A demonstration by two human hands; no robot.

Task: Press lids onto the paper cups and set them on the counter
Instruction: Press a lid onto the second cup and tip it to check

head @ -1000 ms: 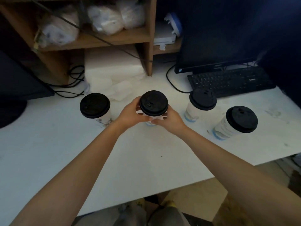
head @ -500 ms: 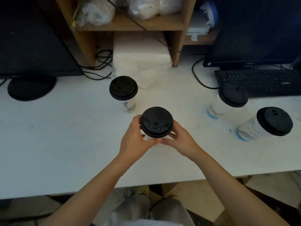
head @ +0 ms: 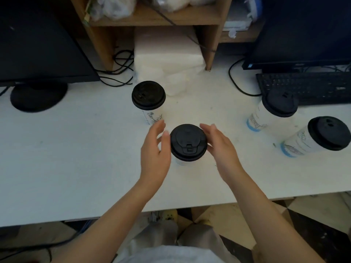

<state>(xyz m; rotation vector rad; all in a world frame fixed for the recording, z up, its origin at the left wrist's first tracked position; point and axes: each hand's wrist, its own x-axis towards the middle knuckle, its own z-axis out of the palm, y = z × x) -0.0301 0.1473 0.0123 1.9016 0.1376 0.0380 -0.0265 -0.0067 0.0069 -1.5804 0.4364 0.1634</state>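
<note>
A paper cup with a black lid (head: 188,142) stands upright on the white counter (head: 76,158), in the middle. My left hand (head: 154,152) is just left of it, fingers spread and off the cup. My right hand (head: 220,147) is at its right side, fingers apart, close to the lid's rim or just touching it. Three more lidded cups stand around: one behind and to the left (head: 148,97), one at the right by the keyboard (head: 277,107), one at the far right (head: 322,135).
A black monitor on a round stand (head: 38,95) is at the left, with cables (head: 117,73) behind. A keyboard (head: 307,86) and a second monitor (head: 303,35) are at the right. A wooden shelf (head: 155,18) and white packaging (head: 167,59) stand at the back.
The cup was held in both hands above the counter; now it stands on the counter nearer to me and both hands have opened away from it.
</note>
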